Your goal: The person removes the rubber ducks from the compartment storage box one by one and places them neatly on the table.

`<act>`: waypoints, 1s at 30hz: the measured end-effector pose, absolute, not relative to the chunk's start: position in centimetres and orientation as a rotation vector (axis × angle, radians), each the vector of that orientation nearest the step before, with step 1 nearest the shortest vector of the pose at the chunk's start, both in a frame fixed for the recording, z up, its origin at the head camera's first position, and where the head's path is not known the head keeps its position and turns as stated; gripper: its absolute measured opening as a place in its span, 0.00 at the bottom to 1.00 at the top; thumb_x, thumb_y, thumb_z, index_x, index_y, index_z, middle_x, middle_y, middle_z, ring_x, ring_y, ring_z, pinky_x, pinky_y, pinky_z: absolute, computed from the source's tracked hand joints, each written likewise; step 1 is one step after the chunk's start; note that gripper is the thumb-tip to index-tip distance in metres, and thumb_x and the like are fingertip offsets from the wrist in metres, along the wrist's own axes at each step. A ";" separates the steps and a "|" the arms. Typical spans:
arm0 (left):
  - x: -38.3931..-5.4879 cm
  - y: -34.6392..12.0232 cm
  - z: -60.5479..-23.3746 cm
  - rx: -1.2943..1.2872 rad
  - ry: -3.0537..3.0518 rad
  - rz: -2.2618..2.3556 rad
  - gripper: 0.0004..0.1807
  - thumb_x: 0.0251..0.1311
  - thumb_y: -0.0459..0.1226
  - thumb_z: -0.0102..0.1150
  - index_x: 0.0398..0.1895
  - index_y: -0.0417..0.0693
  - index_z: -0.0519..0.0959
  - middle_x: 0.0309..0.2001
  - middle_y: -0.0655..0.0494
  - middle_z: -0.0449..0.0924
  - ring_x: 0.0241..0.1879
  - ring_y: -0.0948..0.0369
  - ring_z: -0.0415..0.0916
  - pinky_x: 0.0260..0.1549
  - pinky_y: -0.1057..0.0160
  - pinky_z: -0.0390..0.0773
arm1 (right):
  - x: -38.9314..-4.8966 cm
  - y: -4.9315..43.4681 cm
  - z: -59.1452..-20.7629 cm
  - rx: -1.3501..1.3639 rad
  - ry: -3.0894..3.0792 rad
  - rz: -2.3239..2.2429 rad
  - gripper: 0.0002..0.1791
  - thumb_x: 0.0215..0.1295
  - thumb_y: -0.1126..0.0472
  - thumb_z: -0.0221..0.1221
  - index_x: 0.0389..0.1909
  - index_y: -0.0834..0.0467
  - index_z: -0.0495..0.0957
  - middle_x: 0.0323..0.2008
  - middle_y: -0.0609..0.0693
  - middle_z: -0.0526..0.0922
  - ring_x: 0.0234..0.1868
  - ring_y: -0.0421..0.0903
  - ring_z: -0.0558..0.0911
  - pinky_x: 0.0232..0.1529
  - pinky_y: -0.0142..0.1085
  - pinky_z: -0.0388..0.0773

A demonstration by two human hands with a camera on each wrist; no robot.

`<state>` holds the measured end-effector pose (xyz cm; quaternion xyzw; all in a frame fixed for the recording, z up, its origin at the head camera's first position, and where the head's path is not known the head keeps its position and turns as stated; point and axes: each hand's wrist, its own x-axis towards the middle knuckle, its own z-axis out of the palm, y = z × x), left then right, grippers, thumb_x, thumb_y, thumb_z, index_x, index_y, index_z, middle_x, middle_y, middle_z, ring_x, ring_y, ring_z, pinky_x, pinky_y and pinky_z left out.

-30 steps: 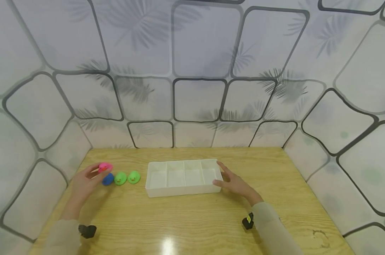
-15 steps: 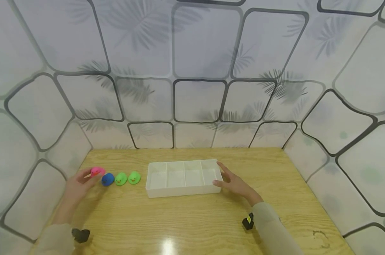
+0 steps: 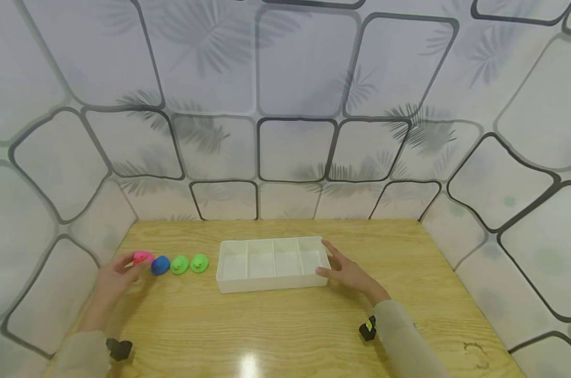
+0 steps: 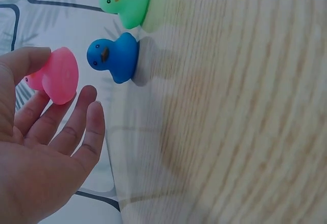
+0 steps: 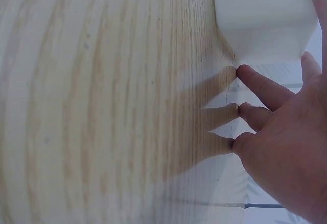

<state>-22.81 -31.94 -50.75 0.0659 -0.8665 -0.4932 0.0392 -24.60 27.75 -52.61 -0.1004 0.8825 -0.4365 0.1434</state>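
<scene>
My left hand (image 3: pixel 114 279) pinches a pink rubber duck (image 4: pixel 62 75) between thumb and fingers. The duck is tipped with its flat base showing in the left wrist view, raised off the table. Right beside it stands a blue rubber duck (image 3: pixel 160 265), followed by two green rubber ducks (image 3: pixel 179 265) in a row. At the middle of the table is a white divided tray (image 3: pixel 273 284) with bare compartments. Its right end is gripped by my right hand (image 3: pixel 352 274), thumb at the front corner and index finger at the back one. The other right fingertips rest on the table in the right wrist view.
The wooden table (image 3: pixel 276 331) runs back to a patterned wall covering (image 3: pixel 294 147), which also closes off the left and right sides. Black wrist cameras (image 3: pixel 367 329) sit below both wrists.
My left hand has moved left and slightly down with the pink duck, from over the blue duck to its left side. The right hand and tray have stayed put.
</scene>
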 end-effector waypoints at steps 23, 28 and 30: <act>-23.0 -33.1 -51.6 0.266 -2.700 -1.481 0.41 0.73 0.50 0.64 0.76 0.29 0.65 0.69 0.21 0.70 0.36 0.91 0.66 0.36 0.79 0.78 | -24.7 27.8 -52.6 -0.284 2.535 -1.268 0.53 0.70 0.36 0.64 0.85 0.31 0.40 0.80 0.61 0.63 0.81 0.64 0.62 0.77 0.68 0.60; -22.9 -33.3 -51.8 0.204 -2.772 -1.363 0.41 0.73 0.53 0.63 0.75 0.30 0.67 0.67 0.22 0.73 0.49 0.63 0.83 0.37 0.80 0.73 | -24.7 27.7 -52.6 -0.280 2.541 -1.263 0.53 0.70 0.35 0.64 0.86 0.32 0.40 0.80 0.61 0.63 0.81 0.65 0.62 0.77 0.69 0.59; -22.9 -33.3 -51.8 0.189 -2.787 -1.318 0.40 0.73 0.53 0.62 0.74 0.30 0.68 0.67 0.22 0.73 0.56 0.44 0.83 0.37 0.81 0.71 | -24.6 27.6 -52.6 -0.277 2.540 -1.265 0.54 0.70 0.35 0.64 0.86 0.33 0.40 0.80 0.62 0.63 0.81 0.65 0.62 0.77 0.69 0.58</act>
